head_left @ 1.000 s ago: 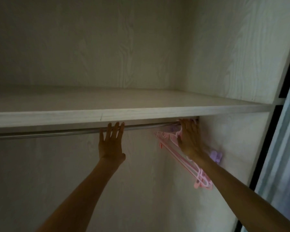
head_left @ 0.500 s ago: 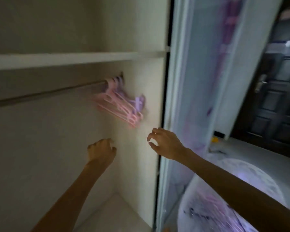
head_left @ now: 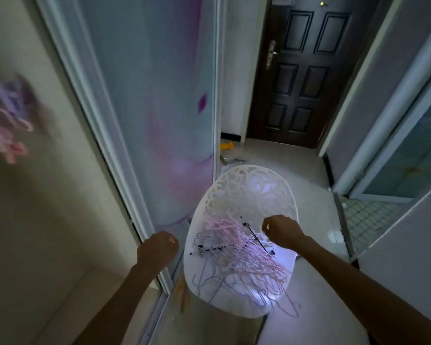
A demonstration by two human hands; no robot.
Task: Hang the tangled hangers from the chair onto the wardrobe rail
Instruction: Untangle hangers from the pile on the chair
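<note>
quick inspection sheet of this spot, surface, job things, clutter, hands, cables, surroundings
surface: white lattice chair on a pale tiled floor, beside the wardrobe's sliding door.
job's things: tangled pile of pink, lilac and black hangers on the chair seat, some spilling over its front edge; blurred pink and lilac hangers already inside the wardrobe. Rail out of view.
clutter: yellow object and small bits on the floor behind the chair, too small to tell.
grips: left hand loosely curled, empty, by the door frame; right hand curled, empty, above the pile.
cables: nothing seen.
surroundings: dark panelled door ahead; glass door at right.
</note>
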